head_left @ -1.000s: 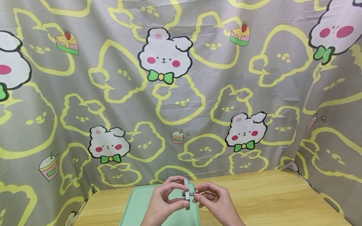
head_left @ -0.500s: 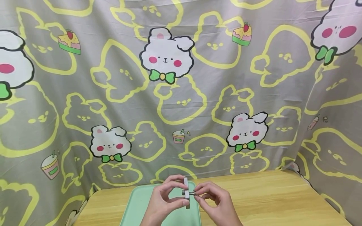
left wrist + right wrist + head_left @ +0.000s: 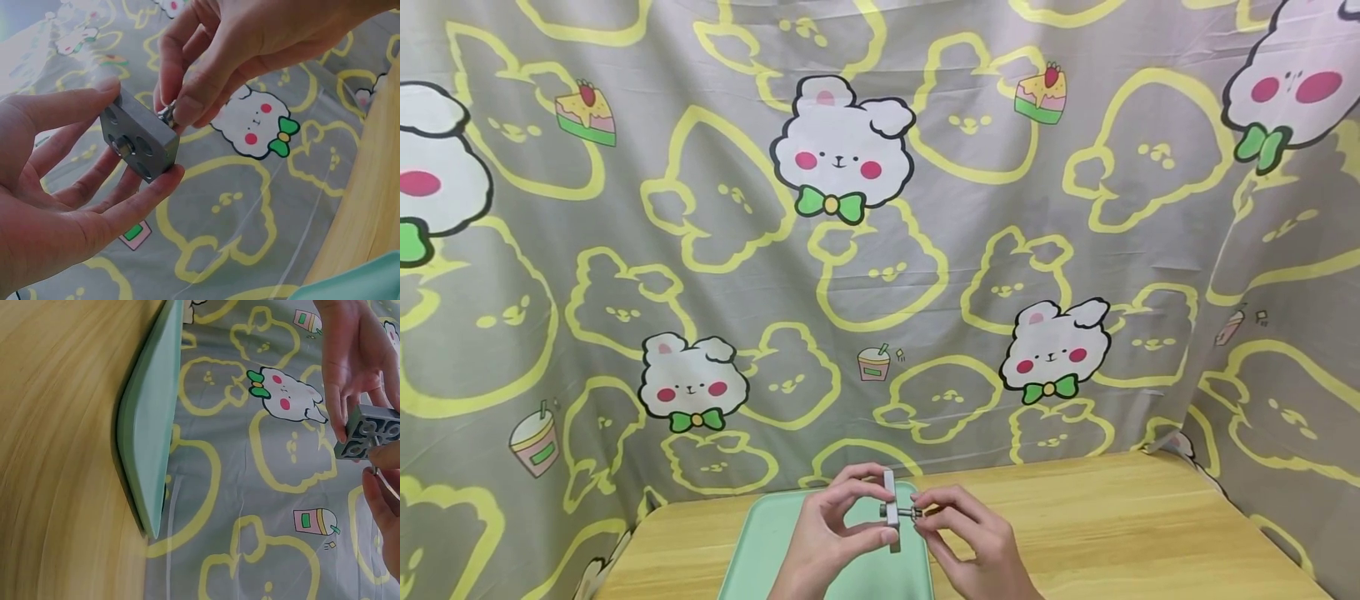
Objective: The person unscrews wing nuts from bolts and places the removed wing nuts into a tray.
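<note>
My left hand (image 3: 823,525) grips a small grey block (image 3: 892,510) by its upper and lower ends, fingers above and thumb below. Round holes go through the block in the left wrist view. A metal bolt (image 3: 905,513) passes through it, with its head (image 3: 124,147) on the side towards my left palm. On the bolt's far end sits a small metal nut (image 3: 167,115), partly covered by fingertips. Thumb and fingers of my right hand (image 3: 970,533) pinch that nut. The right wrist view shows the block's hollow, ribbed side (image 3: 369,428) facing my right fingers.
Below the hands a pale green tray (image 3: 760,542) lies on the wooden table (image 3: 1112,517). A grey curtain (image 3: 940,275) with cartoon rabbits hangs behind the table and round its sides.
My right fingers have shifted round the bolt's end, the thumb now lower than before. The block has moved very slightly left, and more of the bolt's end shows.
</note>
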